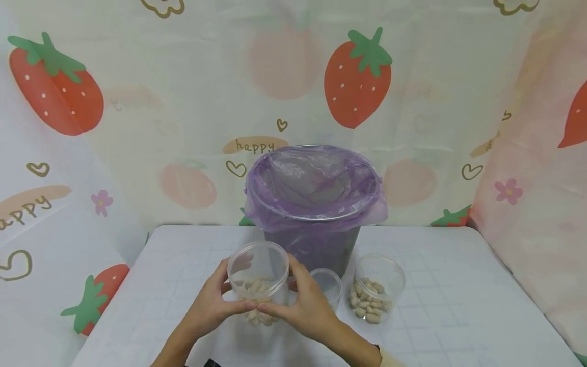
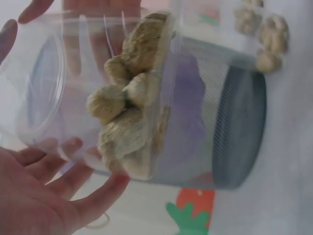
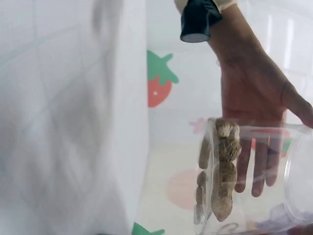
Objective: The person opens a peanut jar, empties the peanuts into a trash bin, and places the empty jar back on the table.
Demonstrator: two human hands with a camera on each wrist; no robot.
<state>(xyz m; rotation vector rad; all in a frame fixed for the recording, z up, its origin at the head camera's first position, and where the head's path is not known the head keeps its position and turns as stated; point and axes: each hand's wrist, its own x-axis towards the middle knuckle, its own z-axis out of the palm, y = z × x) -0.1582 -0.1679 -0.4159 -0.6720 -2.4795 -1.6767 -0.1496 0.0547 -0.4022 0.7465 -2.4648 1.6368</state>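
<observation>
Peanuts [image 1: 262,318] in their shells rest at the bottom of a clear tub [image 1: 258,261], raised off the tabletop [image 1: 440,326] in front of a mesh bin [image 1: 316,250]. The left hand [image 1: 212,300] and right hand [image 1: 311,307] share the grip, each spread to the tub's width and curved round its wall, thumbs close together on the near side, presumably to keep the round, smooth vessel steady and its load settled. Whether a clear lid caps it is hard to tell. A purple bag [image 1: 321,216] folds over the bin's rim, likely so it stays put. A smaller tub [image 1: 327,280] and a third tub [image 1: 386,275], also bearing peanuts, stand to the right.
</observation>
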